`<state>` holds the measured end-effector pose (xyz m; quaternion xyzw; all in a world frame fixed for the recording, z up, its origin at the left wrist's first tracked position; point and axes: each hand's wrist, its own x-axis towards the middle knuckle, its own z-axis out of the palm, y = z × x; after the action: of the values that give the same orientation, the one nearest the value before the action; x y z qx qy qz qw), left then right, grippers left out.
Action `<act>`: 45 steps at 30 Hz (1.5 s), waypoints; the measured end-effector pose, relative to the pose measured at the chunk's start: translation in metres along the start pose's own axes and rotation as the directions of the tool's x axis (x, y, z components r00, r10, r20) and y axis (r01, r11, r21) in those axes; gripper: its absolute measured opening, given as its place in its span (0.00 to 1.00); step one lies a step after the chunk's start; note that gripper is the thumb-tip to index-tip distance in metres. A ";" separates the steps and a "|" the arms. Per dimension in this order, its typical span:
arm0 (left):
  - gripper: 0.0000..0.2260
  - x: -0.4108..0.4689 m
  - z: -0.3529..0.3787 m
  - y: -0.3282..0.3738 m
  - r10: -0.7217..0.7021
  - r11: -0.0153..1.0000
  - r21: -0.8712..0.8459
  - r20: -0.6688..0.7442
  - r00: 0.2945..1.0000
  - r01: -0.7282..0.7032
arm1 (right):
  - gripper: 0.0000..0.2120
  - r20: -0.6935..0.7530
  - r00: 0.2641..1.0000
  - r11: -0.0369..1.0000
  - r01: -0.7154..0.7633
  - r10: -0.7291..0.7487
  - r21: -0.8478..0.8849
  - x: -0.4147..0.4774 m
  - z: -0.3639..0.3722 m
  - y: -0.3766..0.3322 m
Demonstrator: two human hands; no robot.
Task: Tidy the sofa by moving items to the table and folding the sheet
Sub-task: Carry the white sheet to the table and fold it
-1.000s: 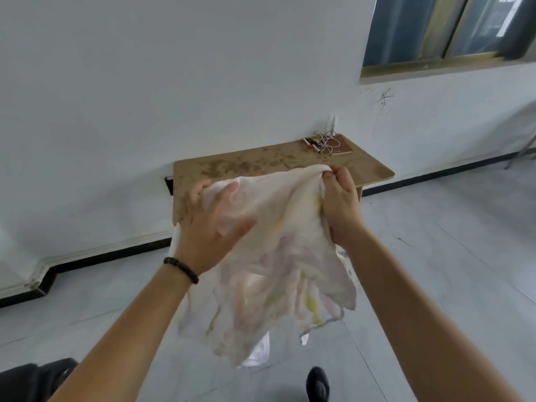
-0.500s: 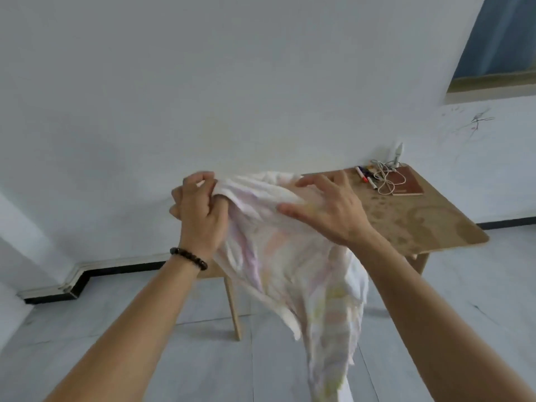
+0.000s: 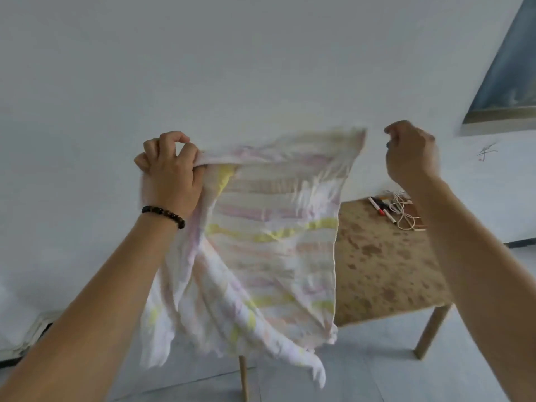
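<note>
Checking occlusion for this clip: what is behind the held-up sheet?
Behind the sheet stands the wooden table; its right part shows, bearing markers and a cable. Its left part is covered, so anything there cannot be seen.

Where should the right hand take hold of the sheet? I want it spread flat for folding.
At the free top right corner of the sheet, coming in from the right: the right hand is beside it, apparently not holding. The left hand grips the other top corner, so pinching here likely stretches the top edge.

Single head-worn view, looking forward and slightly down, close behind both raised hands, facing the white wall (image 3: 203, 68) with the table (image 3: 385, 271) beyond.
</note>
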<state>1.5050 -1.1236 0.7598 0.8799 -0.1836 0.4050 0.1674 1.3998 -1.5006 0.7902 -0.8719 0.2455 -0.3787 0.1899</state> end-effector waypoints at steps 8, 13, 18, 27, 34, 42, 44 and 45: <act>0.08 0.025 0.063 -0.023 -0.185 0.861 -0.456 0.127 0.974 0.223 | 0.18 0.425 0.896 0.983 -0.170 0.128 0.063 -0.055 0.102 -0.010; 0.14 0.042 0.068 -0.004 -0.285 0.491 -0.806 0.210 0.935 0.331 | 0.57 0.908 0.414 0.993 -0.120 0.059 -0.010 -0.174 0.214 -0.024; 0.15 0.050 0.082 -0.010 -0.338 0.243 -0.865 0.349 0.874 0.439 | 0.14 0.961 0.278 0.961 -0.266 -0.001 0.078 -0.239 0.266 -0.022; 0.13 0.034 0.116 -0.006 -0.491 -0.111 -0.772 0.590 0.641 0.626 | 0.43 0.995 0.070 0.812 -0.583 0.075 -0.021 -0.249 0.253 0.013; 0.10 0.046 0.133 0.033 -0.434 -0.189 -0.723 0.668 0.604 0.664 | 0.39 0.999 -0.020 0.826 -0.562 0.043 -0.047 -0.298 0.273 0.013; 0.14 -0.050 0.194 -0.054 -0.563 0.741 -0.034 0.514 0.647 0.671 | 0.08 0.748 0.529 0.887 -0.428 0.400 -0.171 -0.275 0.244 0.084; 0.21 -0.101 0.214 -0.066 -0.628 0.759 0.388 0.648 0.431 0.523 | 0.05 0.719 0.589 0.904 -0.407 0.368 -0.129 -0.275 0.233 0.096; 0.26 -0.125 0.220 -0.061 -0.609 0.780 0.455 0.707 0.359 0.430 | 0.05 0.714 0.606 0.911 -0.397 0.352 -0.113 -0.278 0.227 0.098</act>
<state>1.6006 -1.1438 0.5184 0.9846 0.0892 -0.1166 0.0951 1.3784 -1.3879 0.4359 -0.8724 0.3170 0.0351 0.3703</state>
